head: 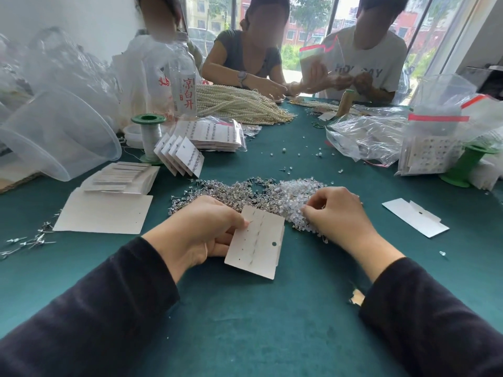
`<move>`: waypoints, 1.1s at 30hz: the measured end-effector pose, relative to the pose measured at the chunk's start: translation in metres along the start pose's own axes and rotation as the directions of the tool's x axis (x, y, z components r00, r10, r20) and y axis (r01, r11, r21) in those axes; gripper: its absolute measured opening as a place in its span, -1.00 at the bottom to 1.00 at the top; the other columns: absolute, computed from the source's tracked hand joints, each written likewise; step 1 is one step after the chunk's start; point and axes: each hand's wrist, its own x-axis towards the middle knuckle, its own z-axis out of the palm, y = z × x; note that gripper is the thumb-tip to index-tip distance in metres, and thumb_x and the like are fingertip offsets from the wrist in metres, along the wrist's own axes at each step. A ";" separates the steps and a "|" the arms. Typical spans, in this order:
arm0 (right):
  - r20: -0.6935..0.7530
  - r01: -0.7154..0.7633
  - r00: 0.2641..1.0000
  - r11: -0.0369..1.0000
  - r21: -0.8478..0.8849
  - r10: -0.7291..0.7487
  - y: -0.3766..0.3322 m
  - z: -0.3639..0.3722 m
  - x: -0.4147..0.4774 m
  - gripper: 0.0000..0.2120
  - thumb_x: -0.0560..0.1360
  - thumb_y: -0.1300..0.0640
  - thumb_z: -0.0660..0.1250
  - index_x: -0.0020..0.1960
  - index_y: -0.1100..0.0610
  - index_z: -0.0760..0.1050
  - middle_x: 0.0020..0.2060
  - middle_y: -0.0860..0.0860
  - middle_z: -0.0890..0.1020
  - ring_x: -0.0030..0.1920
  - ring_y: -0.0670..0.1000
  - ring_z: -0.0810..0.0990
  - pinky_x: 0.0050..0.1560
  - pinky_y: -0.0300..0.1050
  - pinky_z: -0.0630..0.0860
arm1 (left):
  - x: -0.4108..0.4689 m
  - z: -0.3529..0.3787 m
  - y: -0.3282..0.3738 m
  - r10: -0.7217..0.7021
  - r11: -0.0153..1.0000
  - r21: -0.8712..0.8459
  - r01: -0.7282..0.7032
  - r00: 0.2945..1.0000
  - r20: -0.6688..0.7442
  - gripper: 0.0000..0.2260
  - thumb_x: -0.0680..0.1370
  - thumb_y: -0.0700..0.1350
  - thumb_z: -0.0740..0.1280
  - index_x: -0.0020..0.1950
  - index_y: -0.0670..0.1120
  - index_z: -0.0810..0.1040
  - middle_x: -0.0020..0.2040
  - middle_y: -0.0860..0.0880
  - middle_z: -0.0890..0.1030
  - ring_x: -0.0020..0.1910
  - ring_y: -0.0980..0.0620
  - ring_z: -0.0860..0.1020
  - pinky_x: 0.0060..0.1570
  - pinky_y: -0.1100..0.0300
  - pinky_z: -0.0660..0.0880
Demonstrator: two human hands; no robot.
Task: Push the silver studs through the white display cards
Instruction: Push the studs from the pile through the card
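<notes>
My left hand (201, 229) grips a white display card (255, 246) by its left edge, thumb on top, holding it tilted just above the green table. Several stud pins stand in rows through the card, which has a round hole near its right edge. Beyond it lies a heap of silver studs (223, 190), merging on the right with a heap of clear backs (292, 194). My right hand (337, 213) rests on the clear heap with fingers curled, fingertips pinched at the card's upper right corner. What they pinch is hidden.
Blank cards (106, 213) and a card stack (125, 176) lie at left, finished cards (181, 156) behind them, one loose card (415, 217) at right. Loose studs (30, 240) sit far left. Green spools, plastic bags, a clear tub, pearl strands and three people fill the far side.
</notes>
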 end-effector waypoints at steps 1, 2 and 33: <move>-0.001 0.001 1.000 1.000 -0.005 -0.001 0.000 0.000 0.000 -0.90 0.39 0.19 0.33 -0.25 0.20 0.59 -0.35 0.00 0.58 -0.21 0.00 0.49 -0.31 -0.28 0.19 | 0.000 0.000 0.000 -0.003 1.000 0.004 0.003 1.000 -0.001 -0.91 0.49 -0.38 0.27 -0.18 -0.25 0.50 -0.43 -0.16 0.64 -0.48 -0.05 0.63 -0.53 0.16 0.54; -0.009 0.006 1.000 1.000 -0.007 -0.006 0.000 0.000 0.000 -0.90 0.39 0.20 0.32 -0.25 0.20 0.58 -0.37 -0.02 0.56 -0.22 0.00 0.48 -0.31 -0.28 0.19 | 0.001 0.000 0.000 -0.004 1.000 0.007 0.004 1.000 -0.001 -0.91 0.49 -0.38 0.27 -0.18 -0.25 0.51 -0.43 -0.16 0.64 -0.47 -0.05 0.63 -0.53 0.16 0.54; -0.061 -0.031 0.997 0.935 0.353 0.056 -0.002 -0.010 -0.002 -0.88 0.39 0.24 0.36 -0.20 0.04 0.63 -0.37 -0.13 0.61 -0.41 -0.24 0.50 -0.33 -0.36 0.37 | 0.001 0.002 -0.002 0.020 1.000 0.013 -0.020 0.999 -0.024 -0.92 0.47 -0.38 0.29 -0.18 -0.24 0.49 -0.46 -0.12 0.64 -0.49 -0.02 0.63 -0.54 0.17 0.53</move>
